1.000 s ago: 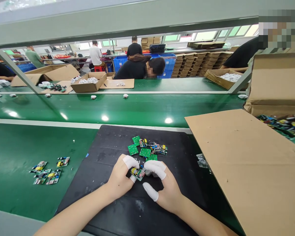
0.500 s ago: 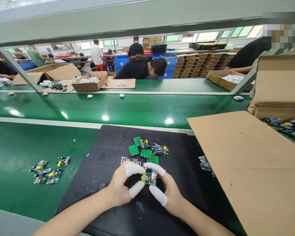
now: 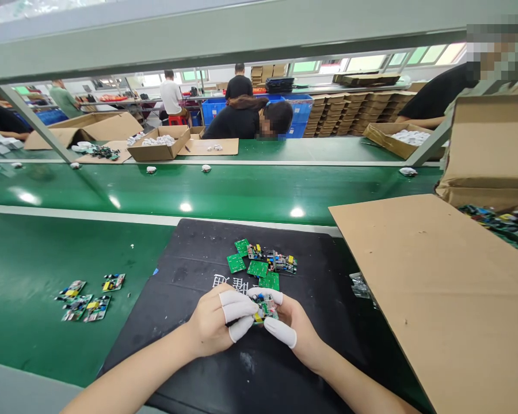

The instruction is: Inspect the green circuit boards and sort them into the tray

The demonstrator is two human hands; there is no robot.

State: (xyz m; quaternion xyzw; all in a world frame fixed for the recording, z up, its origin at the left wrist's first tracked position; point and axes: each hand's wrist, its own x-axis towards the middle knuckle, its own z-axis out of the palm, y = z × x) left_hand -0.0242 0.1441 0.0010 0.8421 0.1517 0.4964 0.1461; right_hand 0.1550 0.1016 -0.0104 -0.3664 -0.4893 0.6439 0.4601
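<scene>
Both my hands grip one small circuit board (image 3: 266, 309) with its component side facing up, above a black mat (image 3: 190, 322). My left hand (image 3: 216, 319) is closed on the board's left edge, its fingers in white finger cots. My right hand (image 3: 296, 328), also in white cots, pinches the right side between thumb and fingers. Part of the board is hidden behind the fingertips. Just beyond it on the mat lies a loose group of boards, some with the bare green side (image 3: 258, 268) up, others with components (image 3: 281, 261) showing.
Several boards (image 3: 85, 300) lie on the green bench to the left. A cardboard sheet (image 3: 431, 287) slopes at the right, below a box of boards (image 3: 501, 221). White-wrapped pieces (image 3: 206, 168) sit on the green conveyor (image 3: 242, 192). Co-workers (image 3: 237, 121) sit beyond; a metal beam (image 3: 224, 34) crosses overhead.
The board in my hands has turned slightly, and my left fingers have moved further over its left edge. On the conveyor the white-wrapped pieces have shifted left.
</scene>
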